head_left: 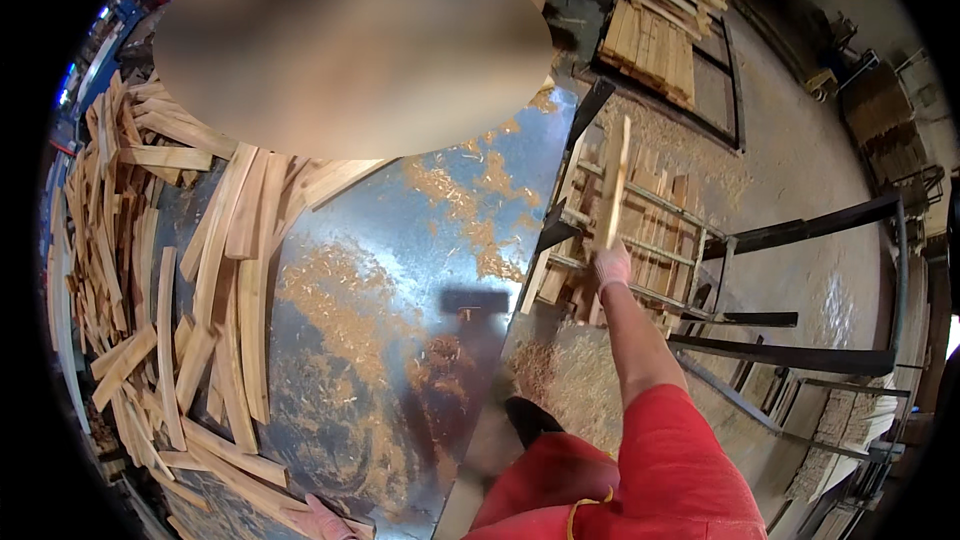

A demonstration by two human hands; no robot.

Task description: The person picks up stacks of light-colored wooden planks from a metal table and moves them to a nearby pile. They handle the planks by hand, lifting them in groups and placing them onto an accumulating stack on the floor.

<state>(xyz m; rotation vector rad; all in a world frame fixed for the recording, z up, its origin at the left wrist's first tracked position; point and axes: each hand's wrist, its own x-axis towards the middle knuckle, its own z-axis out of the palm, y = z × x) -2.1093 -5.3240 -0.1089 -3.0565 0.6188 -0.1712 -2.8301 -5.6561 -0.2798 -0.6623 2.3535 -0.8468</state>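
My right hand (613,268) is stretched out to the right, closed around the near end of a narrow wooden slat (617,180). That slat points away from me, above a metal rack holding more wooden pieces (650,275). At the bottom edge, my left hand (328,520) is on the end of a long, slightly curved wooden slat (245,485) on the metal table (330,210); its fingers look closed over the wood and are partly cut off by the frame. Many loose slats (235,290) lie in a heap along the table's left side.
Sawdust and shavings (340,290) cover parts of the tabletop and the floor (580,380). A dark metal frame (800,340) juts out at the right. Stacked boards (650,50) stand at the far right. A blurred oval hides the table's far end.
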